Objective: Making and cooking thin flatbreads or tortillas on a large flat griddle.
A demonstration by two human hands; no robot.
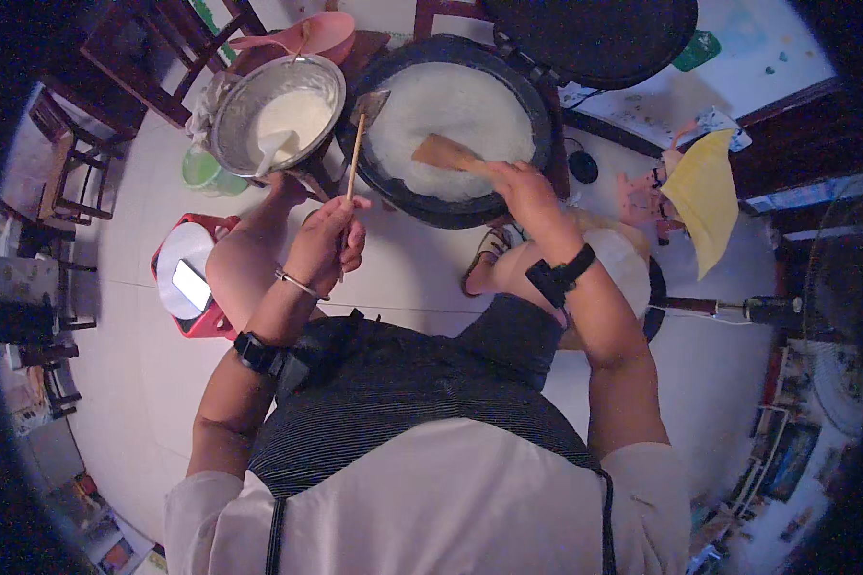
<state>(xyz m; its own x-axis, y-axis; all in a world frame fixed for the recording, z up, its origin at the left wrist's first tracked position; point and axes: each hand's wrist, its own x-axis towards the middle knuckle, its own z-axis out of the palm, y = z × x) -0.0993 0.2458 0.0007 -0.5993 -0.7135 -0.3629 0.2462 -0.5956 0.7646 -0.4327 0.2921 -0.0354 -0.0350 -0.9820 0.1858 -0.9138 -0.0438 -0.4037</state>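
Observation:
My left hand [331, 241] grips the thin wooden handle of a scraper [372, 106], whose dark blade rests at the left rim of a round black griddle [431, 208]. With my right hand [536, 198] I hold a wooden spatula [446, 153], its flat blade over the thin pale sheet of batter [453, 93] that covers most of the cooking plate. Whether the spatula touches the sheet cannot be told. Left of the griddle stands a metal bowl [234, 129] of creamy batter [302, 111], with a white ladle [277, 146] leaning in it.
The griddle's black lid [597, 36] stands raised behind. A pink dipper [327, 36] lies beyond the bowl, a green container [212, 172] below it. A phone [191, 284] lies on a red stool [219, 327]. To the right are pale round sheets [618, 269], a yellow sheet [705, 194] and a fan [834, 309].

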